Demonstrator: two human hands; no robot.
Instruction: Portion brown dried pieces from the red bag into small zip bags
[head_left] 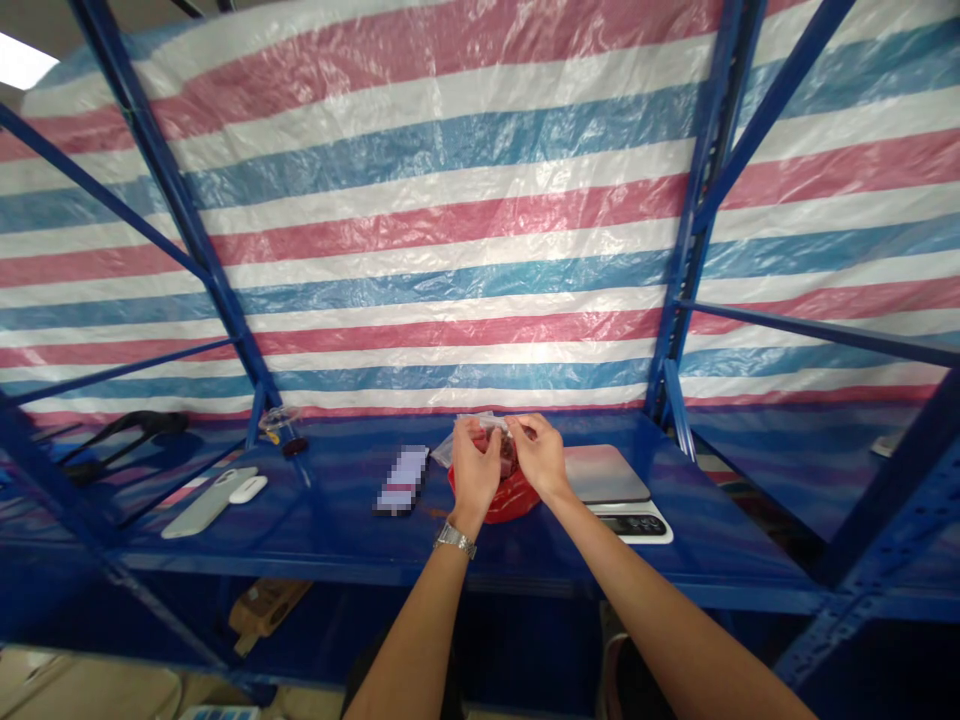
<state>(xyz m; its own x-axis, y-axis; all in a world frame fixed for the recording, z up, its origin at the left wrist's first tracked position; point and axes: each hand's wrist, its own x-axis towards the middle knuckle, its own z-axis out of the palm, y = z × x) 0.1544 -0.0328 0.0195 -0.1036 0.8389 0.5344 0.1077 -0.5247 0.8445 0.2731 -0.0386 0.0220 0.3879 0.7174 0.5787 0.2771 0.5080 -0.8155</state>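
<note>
Near the middle of the blue shelf, my left hand (477, 468) and my right hand (541, 458) pinch the top of a small clear plastic bag (493, 423) from either side. Dark reddish-brown contents show between the hands; I cannot make out what they are. Directly beneath both hands lies a shiny red plastic bag (514, 500), partly covered by them. To the right of my right hand sits a flat kitchen scale (606, 473) with a dark display at its front. On the left, a phone (402, 480) with a lit, blurred-out screen lies close to my left hand.
Farther left are a pale phone (210, 503), a white earbud case (248, 489) and a clear plastic cup (285, 435) with dark liquid. Blue posts (686, 240) frame the shelf (330, 510), with striped sheeting (450, 220) behind. Below rests a brown cardboard piece (266, 608).
</note>
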